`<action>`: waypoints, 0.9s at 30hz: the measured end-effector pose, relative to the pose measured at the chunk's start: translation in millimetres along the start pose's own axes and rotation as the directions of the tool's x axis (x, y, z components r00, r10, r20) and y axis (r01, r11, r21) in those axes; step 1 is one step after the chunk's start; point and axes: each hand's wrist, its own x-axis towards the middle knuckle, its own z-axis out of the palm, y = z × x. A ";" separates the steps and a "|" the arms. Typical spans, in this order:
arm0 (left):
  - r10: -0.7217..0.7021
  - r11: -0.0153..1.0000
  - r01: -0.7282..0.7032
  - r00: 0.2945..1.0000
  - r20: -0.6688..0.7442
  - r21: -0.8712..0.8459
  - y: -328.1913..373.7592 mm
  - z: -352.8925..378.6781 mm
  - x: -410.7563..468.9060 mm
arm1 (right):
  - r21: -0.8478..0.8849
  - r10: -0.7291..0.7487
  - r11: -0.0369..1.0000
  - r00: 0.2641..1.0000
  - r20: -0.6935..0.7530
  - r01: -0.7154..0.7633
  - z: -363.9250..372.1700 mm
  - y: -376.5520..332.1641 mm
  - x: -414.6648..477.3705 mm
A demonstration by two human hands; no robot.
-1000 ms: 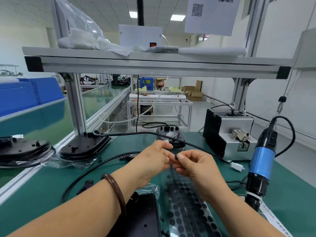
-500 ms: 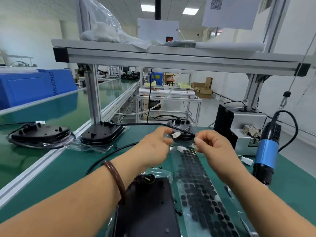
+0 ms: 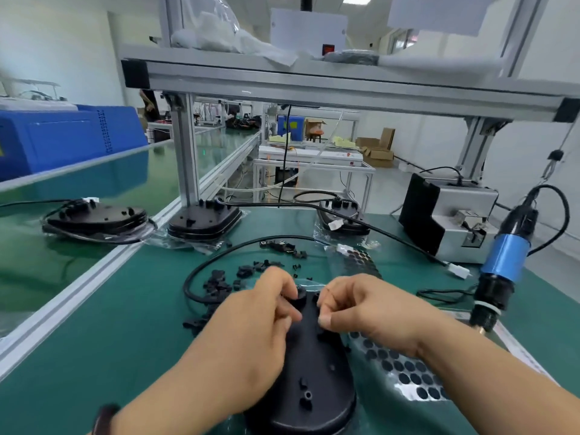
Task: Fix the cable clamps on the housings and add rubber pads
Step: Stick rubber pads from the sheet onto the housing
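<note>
Green mat point(image 3: 125, 340): housing point(image 3: 314, 372) beside pad sheet point(image 3: 405, 372)

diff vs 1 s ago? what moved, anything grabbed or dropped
The left hand and right hand came down from pinching above the pad sheet to the far end of the near housing. Both have fingers curled against it; whether either holds a pad is hidden. The sheet, loose clamps, screwdriver and far housings stayed put.

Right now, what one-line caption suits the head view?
Left hand and right hand, fingers curled, work over a black housing; rubber-pad sheet to its right, small black parts to its left.
</note>
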 end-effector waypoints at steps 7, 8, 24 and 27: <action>0.032 0.999 -0.031 0.998 -0.045 0.030 -0.8 7.6 -9.8 | -0.022 0.008 1.000 0.999 -0.044 -0.009 3.5 2.7 -0.7; 0.030 0.999 -0.028 0.998 -0.047 0.031 -0.7 7.8 -10.4 | -0.025 0.007 1.000 0.999 -0.046 -0.008 3.9 3.0 -0.6; 0.027 0.999 -0.026 0.999 -0.028 0.048 -2.2 7.9 -12.4 | -0.010 0.028 1.000 0.997 -0.071 -0.029 8.4 7.5 -0.3; 0.020 0.999 -0.019 1.000 -0.024 0.048 -2.3 8.1 -12.4 | -0.006 0.039 0.999 0.997 -0.070 -0.040 8.1 5.9 -0.1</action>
